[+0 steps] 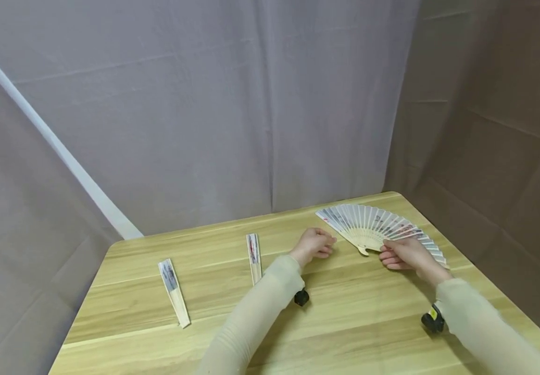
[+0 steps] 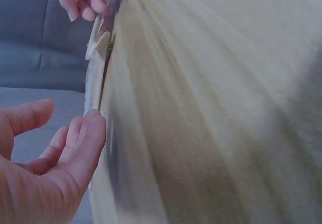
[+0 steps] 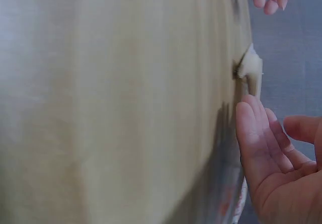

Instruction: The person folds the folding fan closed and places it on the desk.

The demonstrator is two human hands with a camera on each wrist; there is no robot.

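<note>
Head view: an open paper fan (image 1: 382, 229) lies at the desk's (image 1: 344, 333) far right corner, likely light and fragile. Right hand (image 1: 403, 255) rests on its ribs with fingers relaxed; left hand (image 1: 315, 243) sits loosely curled and empty; best taken at the pivot.

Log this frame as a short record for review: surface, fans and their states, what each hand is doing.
surface: wooden table, grey cloth backdrop
open fan: spread fan lying flat near the far right corner
closed fans: folded fan mid-table; second folded fan further left
left hand: loosely curled, beside the spread fan's pivot, holding nothing
right hand: resting on the spread fan's right ribs; grip unclear
wrist views: blurred
</note>
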